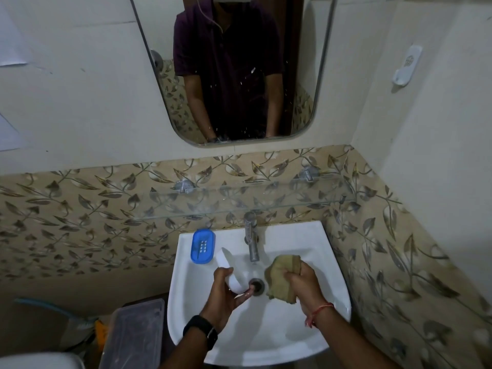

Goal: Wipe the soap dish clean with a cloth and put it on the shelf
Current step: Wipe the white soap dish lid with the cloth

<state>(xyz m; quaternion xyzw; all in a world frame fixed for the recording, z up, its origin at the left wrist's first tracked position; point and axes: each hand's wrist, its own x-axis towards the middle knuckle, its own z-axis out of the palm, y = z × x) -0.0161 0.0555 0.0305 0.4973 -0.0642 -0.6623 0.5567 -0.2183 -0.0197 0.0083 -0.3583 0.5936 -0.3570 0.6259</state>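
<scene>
Now the left hand (222,294) grips a smooth white soap dish tray (229,272) over the basin (330,302); the right hand (303,284) bunches a coarse olive cloth (279,272). Beyond them lies the blue slotted soap dish insert (203,246), below a clear glass shelf (239,201).

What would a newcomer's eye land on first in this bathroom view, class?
Probably the bright blue soap dish insert on the sink's back left corner. Next come the two hands over the basin: the left hand holds a white soap dish piece, the right hand a bunched tan cloth.
</scene>
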